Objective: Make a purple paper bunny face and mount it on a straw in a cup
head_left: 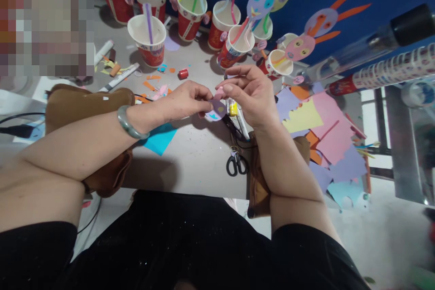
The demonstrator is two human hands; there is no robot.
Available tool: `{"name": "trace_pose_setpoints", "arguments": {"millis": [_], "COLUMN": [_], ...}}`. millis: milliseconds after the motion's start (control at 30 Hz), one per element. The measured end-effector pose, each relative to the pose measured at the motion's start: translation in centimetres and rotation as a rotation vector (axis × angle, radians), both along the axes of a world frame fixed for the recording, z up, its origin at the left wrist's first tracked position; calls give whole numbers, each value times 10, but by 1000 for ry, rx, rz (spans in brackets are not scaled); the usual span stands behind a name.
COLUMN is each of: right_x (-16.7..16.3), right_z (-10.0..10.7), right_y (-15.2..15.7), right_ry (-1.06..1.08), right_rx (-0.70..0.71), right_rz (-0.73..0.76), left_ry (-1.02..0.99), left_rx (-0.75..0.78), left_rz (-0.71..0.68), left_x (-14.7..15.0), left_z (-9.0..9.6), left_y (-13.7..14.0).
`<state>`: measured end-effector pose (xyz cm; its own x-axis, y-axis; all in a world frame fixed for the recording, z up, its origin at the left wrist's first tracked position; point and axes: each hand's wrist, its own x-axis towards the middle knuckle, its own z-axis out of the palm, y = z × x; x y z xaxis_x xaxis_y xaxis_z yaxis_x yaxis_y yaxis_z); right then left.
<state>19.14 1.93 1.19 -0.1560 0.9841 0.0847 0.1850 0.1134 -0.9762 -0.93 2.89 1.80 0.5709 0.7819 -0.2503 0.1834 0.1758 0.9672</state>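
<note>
My left hand (185,102) pinches the edge of a small purple paper face (219,108) with blue and yellow pieces on it, held just above the table. Close beside it, my right hand (253,95) has its thumb and index finger at a small pink paper piece (220,92) by the face's upper edge; the other fingers are spread. Whether the pink piece touches the face I cannot tell. Black-handled scissors (237,164) lie below my right hand, their blades partly hidden. A glue tube with a yellow label (233,108) and a white marker (242,123) lie behind the face.
Red paper cups (192,27) holding coloured straws and paper animal faces stand along the back. Paper scraps (158,90), a marker (119,77) and a red cap (183,74) lie at left. Coloured paper sheets (335,122) pile at right. Brown cushions (88,104) lie beneath my forearms.
</note>
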Motion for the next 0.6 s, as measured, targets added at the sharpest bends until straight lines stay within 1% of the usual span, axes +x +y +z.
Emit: {"name": "trace_pose_setpoints", "arguments": {"millis": [200,300,433,600], "right_x": [5,6,4,-1], "right_z": [-2,-2,0,1], "right_y": [3,2,-1,-2], "right_ry": [-12,-91,-192,-189], "right_rx": [39,31,53,61], "right_rz": [-5,23,51,39], "left_ry": [-49,-64,-55,-40], "left_rx": [-14,-21,-30,-16], "left_rz": [64,59,48,37], "left_x": [0,0,0,-2], "left_z": [-1,-2,-2,-4], "left_y": [1,2,2,3]}}
